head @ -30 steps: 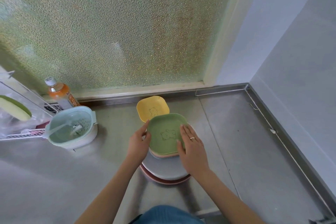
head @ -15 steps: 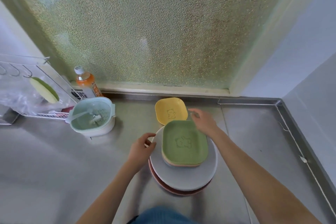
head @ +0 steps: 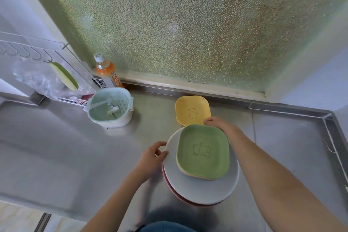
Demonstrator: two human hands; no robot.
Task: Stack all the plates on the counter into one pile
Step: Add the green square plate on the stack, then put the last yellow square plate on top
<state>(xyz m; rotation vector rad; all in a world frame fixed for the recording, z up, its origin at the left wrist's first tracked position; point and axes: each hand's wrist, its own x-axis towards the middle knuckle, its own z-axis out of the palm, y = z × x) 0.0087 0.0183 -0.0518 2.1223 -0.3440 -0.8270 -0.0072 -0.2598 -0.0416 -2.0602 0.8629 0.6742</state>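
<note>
A pile stands on the steel counter [head: 56, 147]: a red plate [head: 170, 188] at the bottom, a white round plate [head: 199, 190], a peach square plate [head: 190, 174], and a green square plate [head: 203, 150] with a bear drawing on top. Behind the pile a yellow square plate [head: 192, 110] lies alone on the counter. My left hand [head: 150, 158] grips the white plate's left rim, thumb on top. My right hand [head: 216, 123] reaches over the pile, and its fingertips curl onto the yellow plate's near right corner.
A pale green colander bowl [head: 110, 107] sits to the left of the plates, with an orange drink bottle [head: 106, 72] behind it. A wire rack [head: 37, 56] with hooks and a plastic bag fills the far left. Frosted glass and a raised metal edge [head: 331, 130] bound the counter.
My right hand left the green plate and reached back to the yellow plate. My left hand slid from the green plate down to the white plate's rim.
</note>
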